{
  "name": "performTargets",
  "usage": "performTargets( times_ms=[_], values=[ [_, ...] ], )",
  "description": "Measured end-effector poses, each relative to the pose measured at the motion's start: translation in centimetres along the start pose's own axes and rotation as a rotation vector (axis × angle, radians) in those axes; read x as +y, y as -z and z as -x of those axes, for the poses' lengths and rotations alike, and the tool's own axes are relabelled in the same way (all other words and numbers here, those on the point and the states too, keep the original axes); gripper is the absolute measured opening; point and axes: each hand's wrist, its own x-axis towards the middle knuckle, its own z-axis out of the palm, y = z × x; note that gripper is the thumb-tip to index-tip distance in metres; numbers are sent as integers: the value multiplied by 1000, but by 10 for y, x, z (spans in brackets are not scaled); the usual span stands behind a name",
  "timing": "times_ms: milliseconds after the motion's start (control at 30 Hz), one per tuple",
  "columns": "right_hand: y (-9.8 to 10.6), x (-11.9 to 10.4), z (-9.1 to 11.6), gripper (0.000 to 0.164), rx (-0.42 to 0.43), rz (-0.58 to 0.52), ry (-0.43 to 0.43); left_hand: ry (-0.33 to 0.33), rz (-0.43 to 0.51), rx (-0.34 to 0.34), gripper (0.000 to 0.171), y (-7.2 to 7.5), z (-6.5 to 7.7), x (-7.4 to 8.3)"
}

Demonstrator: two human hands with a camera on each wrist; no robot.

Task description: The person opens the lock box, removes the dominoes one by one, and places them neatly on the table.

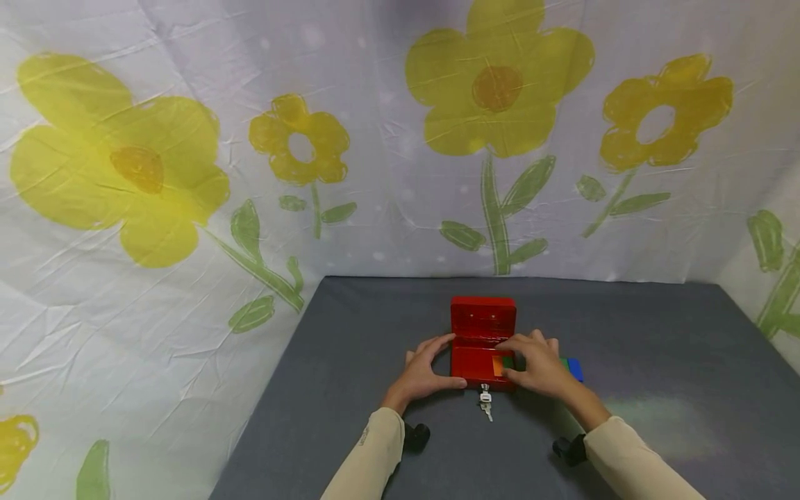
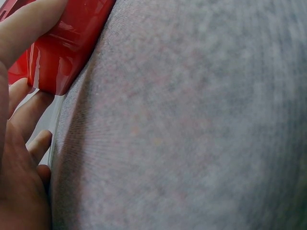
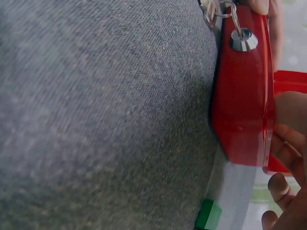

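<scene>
A red cash box [image 1: 471,362] stands on the table with its lid [image 1: 483,317] raised at the back. Keys [image 1: 485,403] hang from the lock [image 3: 243,40] on its front. My left hand [image 1: 420,373] holds the box at its left end, thumb at the front corner and fingers at the back. Over the right end is my right hand [image 1: 542,366], thumb and index finger reaching inside the rim. Between those fingertips lie an orange piece [image 1: 497,366] and a green piece [image 1: 507,362], side by side. I cannot tell whether the fingers grip them.
A blue block [image 1: 575,370] lies to the right of the box, partly behind my right hand. Beside it a green block [image 3: 208,214] shows in the right wrist view. The dark grey tabletop [image 1: 350,333] ends at a hanging cloth [image 1: 387,173] with yellow flowers.
</scene>
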Motion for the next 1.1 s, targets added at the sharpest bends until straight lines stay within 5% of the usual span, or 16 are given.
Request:
performTargets(
  times_ms=[500,1100],
  values=[
    [-3,-6,-11,39,-95,53,-83,1,-9,0,90,0,0,1],
    [-7,-7,-18,40,-149,160,-83,-2,-11,2,92,1,2,4]
  ],
)
